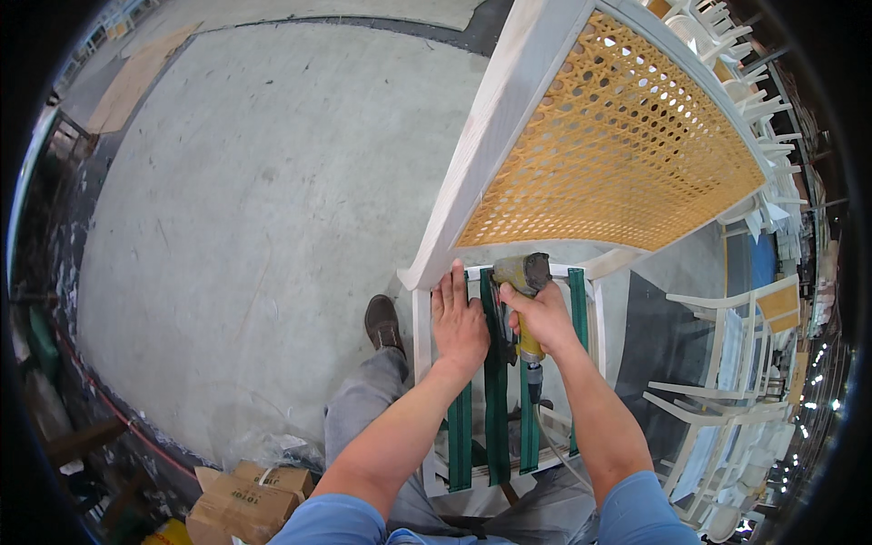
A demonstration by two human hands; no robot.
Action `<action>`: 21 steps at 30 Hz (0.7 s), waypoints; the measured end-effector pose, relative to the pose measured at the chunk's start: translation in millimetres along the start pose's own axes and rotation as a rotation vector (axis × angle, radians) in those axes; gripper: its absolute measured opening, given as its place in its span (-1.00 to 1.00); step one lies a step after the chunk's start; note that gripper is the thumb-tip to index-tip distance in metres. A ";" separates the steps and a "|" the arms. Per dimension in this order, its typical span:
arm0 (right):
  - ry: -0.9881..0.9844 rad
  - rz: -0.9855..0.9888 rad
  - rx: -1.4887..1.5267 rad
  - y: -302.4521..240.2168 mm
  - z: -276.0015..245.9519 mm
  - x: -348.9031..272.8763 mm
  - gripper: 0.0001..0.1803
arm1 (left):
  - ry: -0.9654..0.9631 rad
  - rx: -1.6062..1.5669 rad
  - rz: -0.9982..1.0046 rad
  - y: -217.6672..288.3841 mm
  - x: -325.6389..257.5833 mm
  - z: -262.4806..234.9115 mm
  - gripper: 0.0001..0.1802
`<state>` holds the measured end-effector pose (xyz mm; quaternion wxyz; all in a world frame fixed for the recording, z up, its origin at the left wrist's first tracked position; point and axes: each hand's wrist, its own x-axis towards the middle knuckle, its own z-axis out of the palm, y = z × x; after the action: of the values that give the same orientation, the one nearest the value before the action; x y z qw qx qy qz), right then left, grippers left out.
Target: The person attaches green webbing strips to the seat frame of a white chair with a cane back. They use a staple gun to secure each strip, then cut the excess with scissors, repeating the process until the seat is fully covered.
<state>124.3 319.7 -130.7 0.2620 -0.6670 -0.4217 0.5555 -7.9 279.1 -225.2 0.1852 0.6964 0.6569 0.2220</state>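
Note:
A whitish wooden chair [454, 195] with a woven cane back panel [618, 136] stands before me. Green straps [497, 409] run lengthwise across its open seat frame. My right hand [542, 318] is wrapped round the grip of a yellow and black air staple gun [522, 272], its head over the far part of the seat near a strap. A hose trails from the gun's handle toward me. Just to the left, my left hand [459, 318] lies with fingers stretched out over the leftmost strap and the far rail. The gun's tip is hidden.
Several pale chairs [727, 400] stand at the right, with more stacked at the far right. A cardboard box [247, 504] and clear plastic [282, 447] are at the lower left. My shoe [383, 320] is on the concrete floor [227, 200] beside the chair.

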 end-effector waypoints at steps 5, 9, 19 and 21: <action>0.034 0.034 -0.039 2.3 1.5 -2.1 -0.76 | -0.039 -0.034 -0.017 6.7 -0.8 -7.3 -0.76; 0.026 0.016 -0.020 0.3 6.5 -5.5 -0.76 | 0.024 -0.032 -0.001 1.6 -0.1 -7.7 -0.76; 0.120 0.001 -0.051 -2.7 0.5 -9.6 -0.66 | -0.005 -0.052 -0.014 4.5 -0.5 -8.2 -0.79; 0.103 0.037 -0.109 -3.9 -0.5 -4.8 -0.66 | -0.003 -0.074 -0.027 5.8 0.5 -8.5 -0.78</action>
<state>123.6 317.7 -124.9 0.2364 -0.7157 -0.4248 0.5015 -7.8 278.9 -214.9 0.2148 0.6806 0.6571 0.2425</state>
